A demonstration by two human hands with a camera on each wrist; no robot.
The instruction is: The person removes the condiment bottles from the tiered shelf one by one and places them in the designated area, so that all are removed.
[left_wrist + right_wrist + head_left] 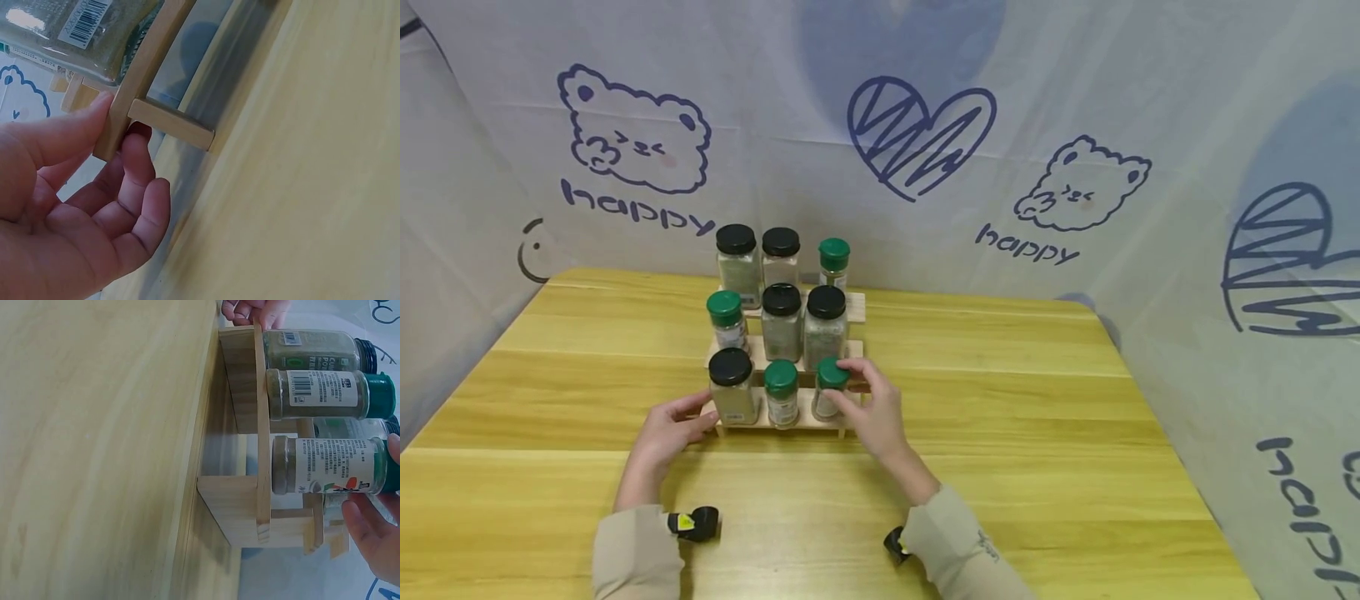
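Observation:
A three-tier wooden spice rack point(805, 407) holds several glass spice jars with black or green lids. My left hand point(664, 433) grips the left end of its front shelf. In the left wrist view, the thumb lies at the shelf point(149, 65) edge with the fingers curled beneath. At the front right, my right hand point(876, 417) pinches a small green-lidded spice jar point(334, 465) near its cap. That jar stands upright on the front shelf. Beside it are another green-lidded jar point(782, 400) and, at the left end, a black-lidded square jar point(733, 396).
On the middle tier stand a green-lidded jar point(727, 321) and two black-lidded jars. The top tier carries two black-lidded jars and a green-lidded jar point(833, 258). A wooden table point(1000, 417) lies beneath, with a printed cloth point(925, 242) hanging behind it.

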